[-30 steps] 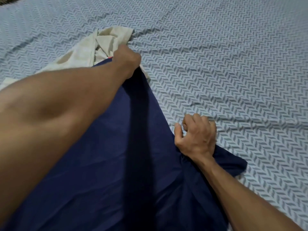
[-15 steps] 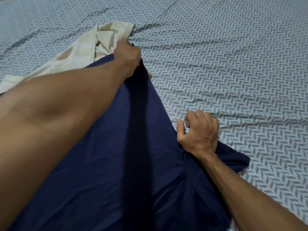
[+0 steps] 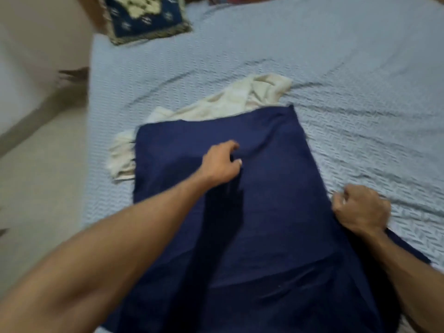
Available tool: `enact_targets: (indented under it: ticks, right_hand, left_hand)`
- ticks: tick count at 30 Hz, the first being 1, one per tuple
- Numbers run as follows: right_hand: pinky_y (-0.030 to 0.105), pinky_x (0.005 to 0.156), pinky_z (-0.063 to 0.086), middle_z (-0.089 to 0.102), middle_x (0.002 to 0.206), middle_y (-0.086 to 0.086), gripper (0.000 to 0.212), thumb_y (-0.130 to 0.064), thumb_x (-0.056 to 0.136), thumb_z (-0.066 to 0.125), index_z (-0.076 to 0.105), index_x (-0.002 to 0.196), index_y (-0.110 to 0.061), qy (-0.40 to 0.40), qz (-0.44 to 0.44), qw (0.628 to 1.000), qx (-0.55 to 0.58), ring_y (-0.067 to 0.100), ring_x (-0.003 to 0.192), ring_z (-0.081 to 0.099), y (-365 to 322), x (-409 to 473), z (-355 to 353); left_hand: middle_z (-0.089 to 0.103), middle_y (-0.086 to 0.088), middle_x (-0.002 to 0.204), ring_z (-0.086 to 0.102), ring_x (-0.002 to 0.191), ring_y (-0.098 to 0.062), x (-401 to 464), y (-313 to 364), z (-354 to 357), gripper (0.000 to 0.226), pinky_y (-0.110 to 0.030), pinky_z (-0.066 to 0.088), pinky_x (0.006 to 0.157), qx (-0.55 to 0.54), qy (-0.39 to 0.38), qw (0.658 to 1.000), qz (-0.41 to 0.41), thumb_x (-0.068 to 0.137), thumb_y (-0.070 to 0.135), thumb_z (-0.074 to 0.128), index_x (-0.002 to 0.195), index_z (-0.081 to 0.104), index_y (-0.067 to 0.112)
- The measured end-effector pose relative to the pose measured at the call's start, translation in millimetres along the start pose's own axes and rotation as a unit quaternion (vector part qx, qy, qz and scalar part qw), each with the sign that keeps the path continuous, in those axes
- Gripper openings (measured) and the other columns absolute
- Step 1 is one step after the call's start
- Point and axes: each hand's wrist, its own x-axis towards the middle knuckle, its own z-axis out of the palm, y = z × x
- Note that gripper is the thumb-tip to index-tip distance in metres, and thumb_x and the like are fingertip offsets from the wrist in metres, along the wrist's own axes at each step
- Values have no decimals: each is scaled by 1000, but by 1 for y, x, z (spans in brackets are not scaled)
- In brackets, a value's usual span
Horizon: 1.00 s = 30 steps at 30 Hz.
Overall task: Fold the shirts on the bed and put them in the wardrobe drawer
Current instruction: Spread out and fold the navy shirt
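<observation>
Navy shirt [image 3: 252, 212] fills the middle of the picture, spread nearly flat on the bed [image 3: 360, 80], its far edge running straight across towards twelve o'clock and its near end dropping out of view at six. Half a second ago the left hand [image 3: 221, 162] was up at that far corner, bunched on the cloth beside the cream fabric; now it has come back to the centre of the panel, fingers curled and seemingly pinching a small ridge of navy cloth, though the blur leaves that grip uncertain. Over at three o'clock the right hand [image 3: 360, 207] stays put on the shirt's right edge, fist closed, and it looks clamped on the hem where cloth meets sheet. So the spreading appears done, and my read is that the fold itself is next, with nothing yet folded and nothing on its way to the drawer. Cream shirt [image 3: 240, 97] waits its turn, crumpled at eleven to twelve o'clock, its near part tucked under the navy one. Beyond that, a dark patterned cushion [image 3: 144, 18] sits at the bed's far corner around eleven, and pale floor [image 3: 36, 188] shows at nine. No wardrobe is in sight.
</observation>
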Motion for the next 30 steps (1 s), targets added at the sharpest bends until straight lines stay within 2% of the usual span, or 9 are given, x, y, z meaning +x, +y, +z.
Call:
enact_targets:
  ticks: [2,4,7,10,14,19,21,24,30]
  right_hand:
    - [47,93,43,67,108,19,54,-40,70,37,69,104,-13,19,57,998,11,40,102,61,-39,1,-24]
    - [51,95,48,65,114,25,52,-33,74,50,63,117,-7,37,3,993,112,46,106,61,-106,-5,-43]
    - [45,89,50,65,121,19,58,-48,80,72,54,124,-14,-141,-157,974,81,42,113,61,-209,-16,-44]
    - [39,85,52,66,116,12,64,-55,62,87,58,102,-14,-248,-173,953,-10,35,110,62,-269,-19,-21]
    - [36,73,52,66,94,5,57,-43,56,97,52,77,-15,-249,-165,954,-23,29,90,62,-279,-9,-13]
    - [34,75,45,54,82,2,57,-41,56,98,51,77,-15,-242,-168,955,-45,32,101,64,-291,-4,-7]
    - [33,74,45,55,82,3,57,-40,57,97,48,71,-16,-241,-163,956,-43,31,99,64,-292,-3,-8]
    - [35,74,48,58,82,3,58,-39,57,98,46,69,-16,-241,-150,958,-33,30,95,63,-291,-4,-6]
    - [32,66,43,53,70,-1,53,-39,56,98,55,73,-13,-233,-141,962,-24,25,77,50,-287,-7,-3]
  left_hand:
    - [69,-4,123,63,116,-29,-29,-44,-25,57,-46,50,100,-3,31,997,-64,76,43,54,128,63,21]
    - [70,-5,120,63,114,-28,-52,-87,-52,44,-39,50,99,-23,72,989,-128,84,33,61,125,65,19]
    - [69,-5,117,64,112,-26,-61,-134,-73,35,-31,47,95,-75,128,967,-208,89,20,65,123,65,15]
    - [69,-4,112,64,108,-23,-47,-171,-90,31,-24,42,86,-105,171,951,-233,91,20,64,122,67,13]
    - [72,-5,107,65,105,-25,-1,-194,-113,25,-26,44,84,-115,204,937,-257,91,21,62,113,70,13]
    - [73,-10,98,70,94,-28,67,-208,-128,45,-31,57,76,-182,184,913,-315,72,41,74,102,71,7]
    - [73,-10,98,71,90,-27,87,-214,-132,46,-31,59,75,-222,197,893,-338,62,34,77,99,69,8]
    - [70,-1,87,64,82,-20,98,-210,-133,15,-24,48,69,-234,261,884,-310,76,25,77,79,65,16]
    - [69,0,94,66,97,-21,84,-222,-119,17,-25,45,79,-219,276,887,-299,89,31,72,95,68,16]
